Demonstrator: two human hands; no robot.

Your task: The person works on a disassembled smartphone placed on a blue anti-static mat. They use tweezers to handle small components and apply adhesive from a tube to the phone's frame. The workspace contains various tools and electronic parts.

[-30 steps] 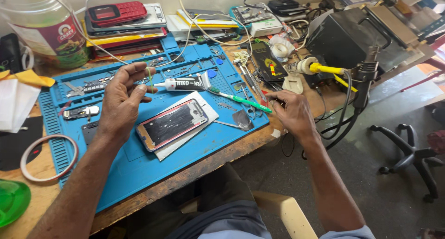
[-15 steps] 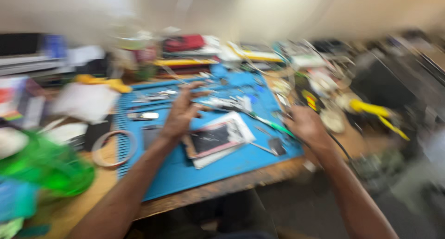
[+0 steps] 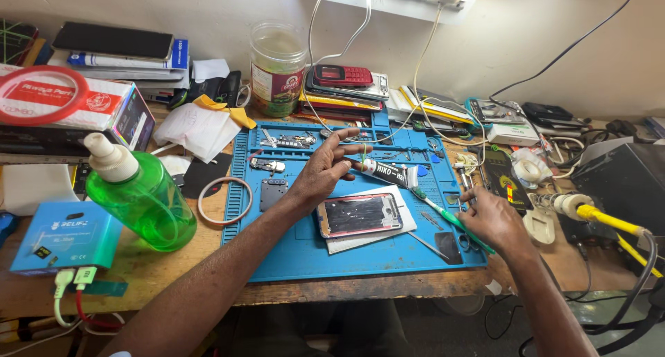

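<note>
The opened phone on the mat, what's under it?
Under the opened phone lies a white sheet on the blue mat. Whatever lies between phone and sheet is covered.

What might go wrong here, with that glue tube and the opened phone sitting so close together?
The left hand is at the black glue tube just above the opened phone; glue might drip onto it. The right hand holds a green tool beside the phone, so a slip may scratch it. White cables crossing the blue mat might snag.

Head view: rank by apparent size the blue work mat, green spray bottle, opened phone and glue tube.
1. blue work mat
2. green spray bottle, though it sits nearer the camera
3. opened phone
4. glue tube
</note>
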